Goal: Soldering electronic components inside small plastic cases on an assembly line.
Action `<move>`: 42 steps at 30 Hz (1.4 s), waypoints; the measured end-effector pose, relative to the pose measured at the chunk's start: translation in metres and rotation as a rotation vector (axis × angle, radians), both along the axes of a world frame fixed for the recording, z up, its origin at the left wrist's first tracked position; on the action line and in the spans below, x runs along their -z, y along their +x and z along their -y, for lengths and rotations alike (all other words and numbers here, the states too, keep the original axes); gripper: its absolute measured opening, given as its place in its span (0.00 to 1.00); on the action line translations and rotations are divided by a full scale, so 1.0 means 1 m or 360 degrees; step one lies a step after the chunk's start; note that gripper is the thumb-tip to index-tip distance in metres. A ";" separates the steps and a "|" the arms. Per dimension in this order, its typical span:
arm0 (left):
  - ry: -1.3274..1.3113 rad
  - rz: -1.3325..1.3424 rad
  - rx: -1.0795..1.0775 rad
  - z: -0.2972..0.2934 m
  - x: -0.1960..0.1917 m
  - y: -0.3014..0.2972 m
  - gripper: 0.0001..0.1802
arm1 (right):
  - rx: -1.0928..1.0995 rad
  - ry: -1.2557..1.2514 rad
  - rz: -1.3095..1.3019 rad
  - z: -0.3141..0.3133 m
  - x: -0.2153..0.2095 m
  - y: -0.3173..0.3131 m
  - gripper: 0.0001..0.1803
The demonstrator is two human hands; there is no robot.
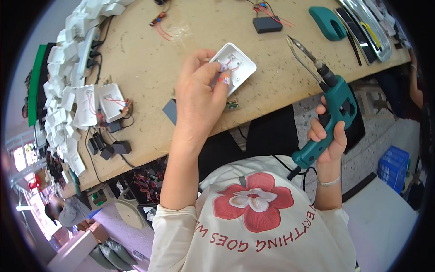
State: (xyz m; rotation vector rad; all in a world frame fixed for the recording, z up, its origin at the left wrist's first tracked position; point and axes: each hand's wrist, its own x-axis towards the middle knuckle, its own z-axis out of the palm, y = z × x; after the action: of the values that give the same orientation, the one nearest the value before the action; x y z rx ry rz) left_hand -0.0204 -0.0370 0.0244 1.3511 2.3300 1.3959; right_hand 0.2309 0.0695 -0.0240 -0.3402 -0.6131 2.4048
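My left hand [198, 93] is closed on a small white plastic case [245, 70], held tilted above the near part of the table. Patterned bands wrap two of its fingertips, which sit at thin red wires [234, 68] inside the case. The palm hides the case's left side. My right hand [330, 140] grips a green soldering gun [340, 102] off the table's near edge. The gun's metal tip points up and left, apart from the case. Below the left hand, a dark grey box [170, 111] and a small circuit board [232, 104] partly show.
Two wired white cases [111, 103] and several black blocks [107, 150] lie at the left. Many white cases [59, 113] are heaped along the left edge beside a power strip [89, 52]. A black box [267, 24], green tool [327, 22] and metal tray [374, 31] lie at the far right.
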 end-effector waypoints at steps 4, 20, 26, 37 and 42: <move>0.0003 -0.0336 -0.0162 0.027 0.004 -0.032 0.08 | 0.0014 -0.0006 0.0020 0.003 0.002 0.006 0.38; -0.0151 -0.0547 0.0325 0.055 -0.033 -0.101 0.12 | 0.0093 -0.0058 -0.0085 -0.003 0.007 0.009 0.37; -0.0012 -0.0368 -0.0523 -0.006 -0.066 -0.202 0.14 | 0.0043 -0.0063 -0.0293 -0.016 0.003 -0.004 0.37; -0.0457 -0.1148 -0.0904 -0.085 -0.039 -0.351 0.17 | 0.0047 -0.0055 -0.0204 -0.032 -0.003 -0.034 0.36; -0.0953 -0.1183 -0.0846 -0.097 -0.039 -0.336 0.12 | 0.0061 0.0016 -0.0152 -0.032 -0.001 -0.032 0.35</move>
State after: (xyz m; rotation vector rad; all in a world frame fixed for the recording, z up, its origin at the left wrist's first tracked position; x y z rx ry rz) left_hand -0.3560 0.0603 0.0636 1.2192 3.3573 0.1125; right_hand 0.1987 0.1016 -0.0227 -0.2289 -0.5707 2.3653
